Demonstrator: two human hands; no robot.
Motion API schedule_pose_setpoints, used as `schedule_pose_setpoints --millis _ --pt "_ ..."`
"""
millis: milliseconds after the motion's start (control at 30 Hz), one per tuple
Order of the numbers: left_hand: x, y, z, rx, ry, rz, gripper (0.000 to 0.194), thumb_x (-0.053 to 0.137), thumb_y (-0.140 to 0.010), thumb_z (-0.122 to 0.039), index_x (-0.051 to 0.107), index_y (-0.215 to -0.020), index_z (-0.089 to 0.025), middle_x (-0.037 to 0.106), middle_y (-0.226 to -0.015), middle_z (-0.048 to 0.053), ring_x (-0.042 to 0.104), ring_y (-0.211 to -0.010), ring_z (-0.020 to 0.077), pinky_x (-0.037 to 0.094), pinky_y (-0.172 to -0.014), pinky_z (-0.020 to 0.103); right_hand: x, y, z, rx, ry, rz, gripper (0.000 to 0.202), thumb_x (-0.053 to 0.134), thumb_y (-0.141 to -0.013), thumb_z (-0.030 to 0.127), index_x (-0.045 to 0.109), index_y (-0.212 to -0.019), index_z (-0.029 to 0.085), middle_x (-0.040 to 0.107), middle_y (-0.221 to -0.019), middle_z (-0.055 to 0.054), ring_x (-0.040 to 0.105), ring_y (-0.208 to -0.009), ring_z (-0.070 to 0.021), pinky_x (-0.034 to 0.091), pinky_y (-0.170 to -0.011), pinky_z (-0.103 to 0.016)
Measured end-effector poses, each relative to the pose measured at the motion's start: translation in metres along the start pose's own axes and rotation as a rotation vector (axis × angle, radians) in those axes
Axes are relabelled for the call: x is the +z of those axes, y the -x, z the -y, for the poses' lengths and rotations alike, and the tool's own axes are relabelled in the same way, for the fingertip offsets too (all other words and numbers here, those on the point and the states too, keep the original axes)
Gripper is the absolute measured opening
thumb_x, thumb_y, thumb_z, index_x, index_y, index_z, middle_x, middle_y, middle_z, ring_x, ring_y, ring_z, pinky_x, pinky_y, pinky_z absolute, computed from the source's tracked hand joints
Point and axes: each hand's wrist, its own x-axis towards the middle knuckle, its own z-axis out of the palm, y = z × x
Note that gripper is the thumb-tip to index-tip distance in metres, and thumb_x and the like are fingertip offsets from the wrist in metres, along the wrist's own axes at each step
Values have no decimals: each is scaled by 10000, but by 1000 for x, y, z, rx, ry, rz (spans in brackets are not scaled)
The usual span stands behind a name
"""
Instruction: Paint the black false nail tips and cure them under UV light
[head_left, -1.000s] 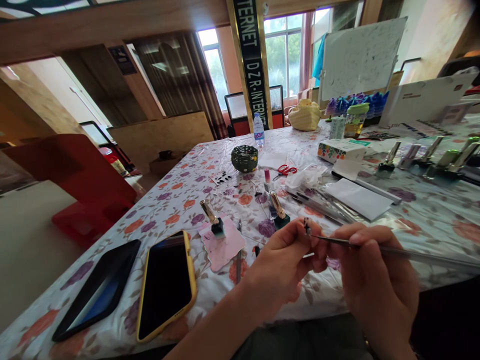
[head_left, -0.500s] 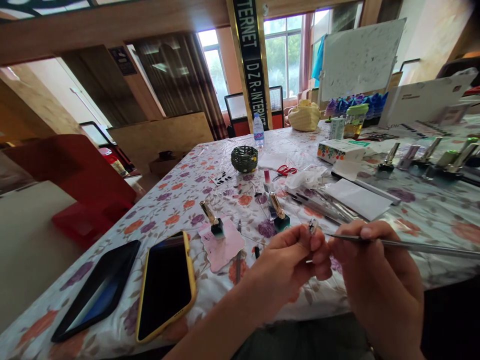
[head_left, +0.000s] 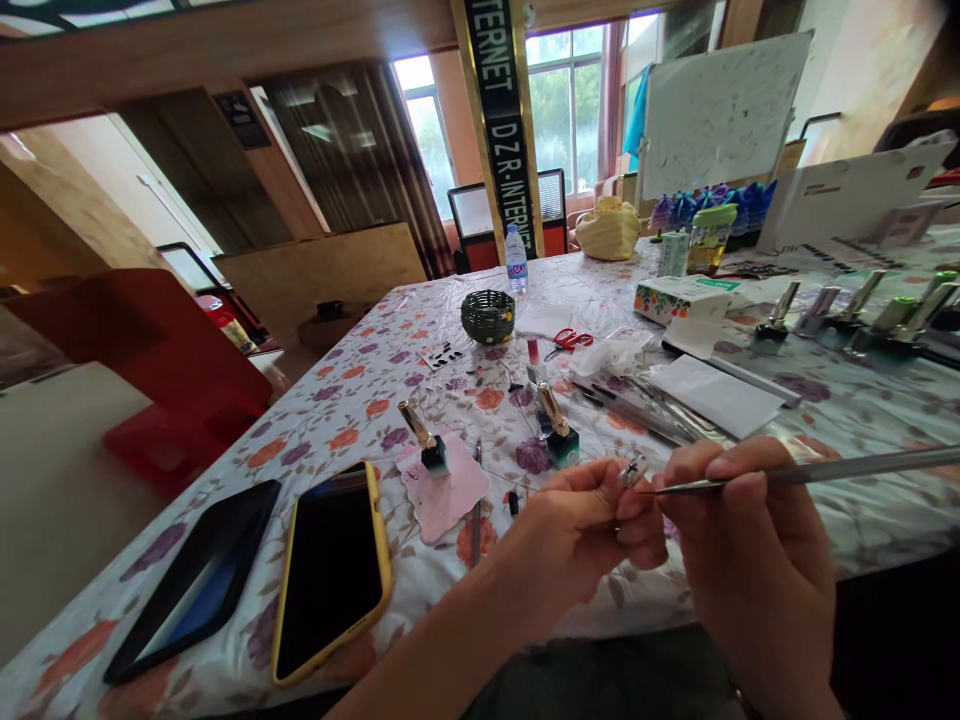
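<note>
Between the thumb and fingers of my left hand (head_left: 577, 525) is a small false nail (head_left: 634, 468), pale with a dark mark on it. My right hand (head_left: 757, 540) is closed around a thin nail art brush (head_left: 832, 468) with a grey handle; its fine tip points left, close to the false nail. Whether tip and nail touch, I cannot tell. Just beyond my left hand stands a nail polish bottle (head_left: 559, 428) with a gold cap. Another polish bottle (head_left: 426, 440) stands on a pink scalloped card (head_left: 454, 505), with a slim dark stick (head_left: 477, 515) beside it.
A yellow-cased phone (head_left: 334, 570) and a black tablet-like device (head_left: 195, 590) lie left. Farther back are a dark woven basket (head_left: 487, 318), a water bottle (head_left: 516, 260) and red scissors (head_left: 574, 340). Several polish bottles (head_left: 776, 315) stand right, behind white paper (head_left: 716, 395).
The brush's tip has dropped slightly and its handle end has risen. My left hand has turned the false nail a little and shifted slightly right. Both hands keep their grip.
</note>
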Motion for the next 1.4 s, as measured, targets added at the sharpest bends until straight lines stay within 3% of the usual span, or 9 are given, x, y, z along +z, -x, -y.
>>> schedule_pose_setpoints --millis 400,667,1400 --pt "-3 -1 2 -7 10 -14 200 458 -742 -10 401 -600 -140 378 -563 -18 355 -499 69 270 -505 207 5 -1 2 69 -21 -60 108 559 -807 309 526 -734 237 531 -717 17 527 -642 -88 454 -549 -186" --pt "-2 -2 2 -19 -23 -42 194 528 -720 -58 391 -619 -152 373 -575 -27 344 -488 63 252 -499 210 5 -2 2 105 -20 -97 129 575 -794 320 524 -719 229 538 -715 25 523 -633 -80 455 -549 -182" --pt "-6 -4 3 -21 -2 19 180 522 -730 -39 417 -624 -140 402 -586 -22 356 -498 61 275 -504 216 2 -3 2 104 -16 -76 106 569 -795 302 535 -718 238 543 -716 20 532 -625 -93 455 -534 -200"
